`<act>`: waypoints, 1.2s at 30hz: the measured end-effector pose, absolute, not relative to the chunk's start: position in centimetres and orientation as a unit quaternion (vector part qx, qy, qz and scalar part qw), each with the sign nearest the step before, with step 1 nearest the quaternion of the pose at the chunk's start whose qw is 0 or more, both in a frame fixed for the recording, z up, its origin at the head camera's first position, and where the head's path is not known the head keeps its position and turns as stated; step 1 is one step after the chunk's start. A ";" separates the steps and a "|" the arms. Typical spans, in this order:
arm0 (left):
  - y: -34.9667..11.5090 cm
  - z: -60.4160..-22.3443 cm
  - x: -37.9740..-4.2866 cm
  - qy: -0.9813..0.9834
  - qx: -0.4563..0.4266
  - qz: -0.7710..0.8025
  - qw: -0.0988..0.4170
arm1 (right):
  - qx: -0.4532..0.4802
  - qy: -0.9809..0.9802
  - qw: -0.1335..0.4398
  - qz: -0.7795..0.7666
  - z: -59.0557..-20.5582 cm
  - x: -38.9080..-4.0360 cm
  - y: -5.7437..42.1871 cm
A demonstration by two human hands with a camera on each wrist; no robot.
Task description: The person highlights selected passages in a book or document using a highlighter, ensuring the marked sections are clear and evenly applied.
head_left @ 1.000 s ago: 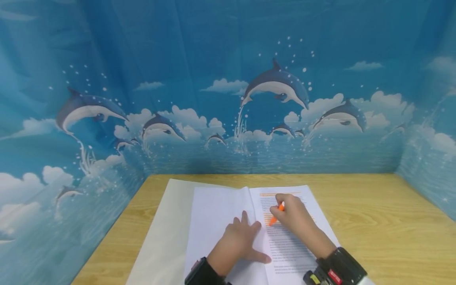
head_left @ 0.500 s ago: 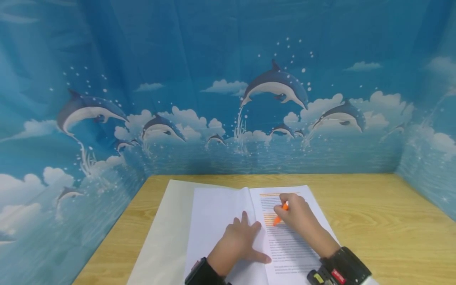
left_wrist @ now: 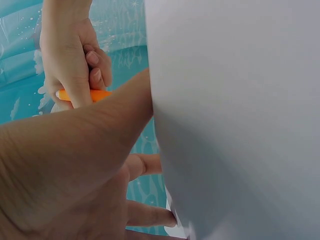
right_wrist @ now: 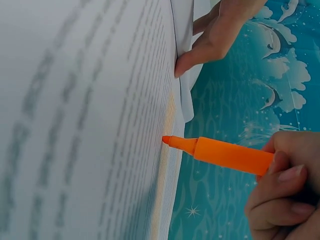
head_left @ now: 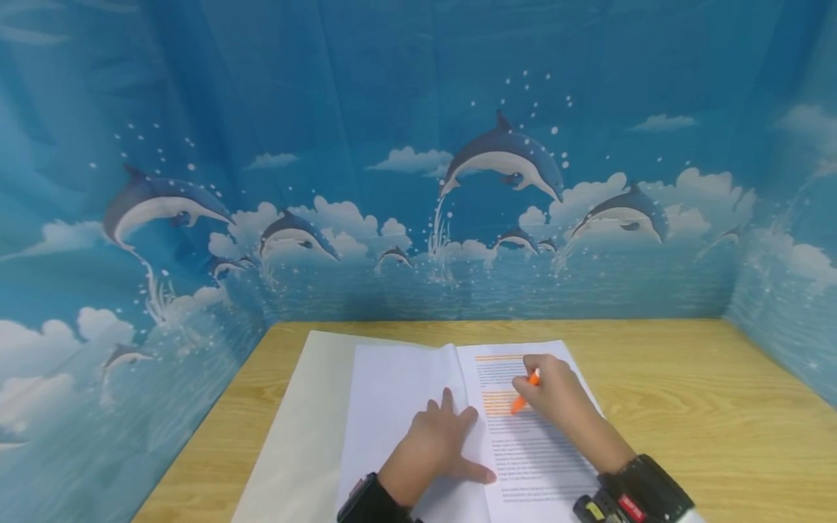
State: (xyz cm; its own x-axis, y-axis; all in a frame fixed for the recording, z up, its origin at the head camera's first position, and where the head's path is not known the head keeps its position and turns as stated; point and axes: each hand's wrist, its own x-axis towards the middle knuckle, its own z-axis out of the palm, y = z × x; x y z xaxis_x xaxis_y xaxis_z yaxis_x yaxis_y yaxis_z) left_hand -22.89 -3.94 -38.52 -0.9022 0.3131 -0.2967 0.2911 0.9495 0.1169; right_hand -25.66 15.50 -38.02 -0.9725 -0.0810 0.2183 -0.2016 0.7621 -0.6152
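An open booklet of white pages (head_left: 392, 378) lies on the table, its right page (head_left: 530, 472) printed with lines of text. Orange highlighting covers the top line and a block of lines in the upper half. My right hand (head_left: 556, 388) pinches an orange highlighter (right_wrist: 232, 154) between thumb and fingers, tip down at the lower lines of that block. In the right wrist view the tip meets the page. My left hand (head_left: 438, 443) rests with spread fingers on the blank left page, its thumb reaching the fold. The left wrist view shows this hand against the paper from close by.
A larger cream sheet or cover (head_left: 288, 421) lies under the booklet at left. The wood-grain table (head_left: 706, 407) extends to the right. Behind and at the sides hangs a blue curtain (head_left: 366, 109) printed with dolphins and clouds.
My right hand has moved steadily right with the highlighter along a text line, and orange now shows behind its tip. The left hand has stayed in place.
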 end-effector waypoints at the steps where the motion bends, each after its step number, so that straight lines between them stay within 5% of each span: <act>1: -4.0 -38.5 -22.9 0.975 0.155 0.037 0.158 | 0.074 -0.935 0.090 0.336 -38.0 -25.6 15.6; 36: -3.9 -38.7 -22.9 0.974 0.151 0.057 0.159 | 0.041 -0.941 0.057 0.331 -37.8 -25.3 19.9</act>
State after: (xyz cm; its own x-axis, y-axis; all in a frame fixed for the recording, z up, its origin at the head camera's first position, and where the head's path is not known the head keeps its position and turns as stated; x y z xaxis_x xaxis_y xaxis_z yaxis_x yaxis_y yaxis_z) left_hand -22.90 -3.92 -38.70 -0.9043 0.3119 -0.2916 0.2756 0.9480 0.1592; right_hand -25.30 19.87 -37.79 -0.9901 -0.0386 0.1351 -0.1146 0.7779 -0.6178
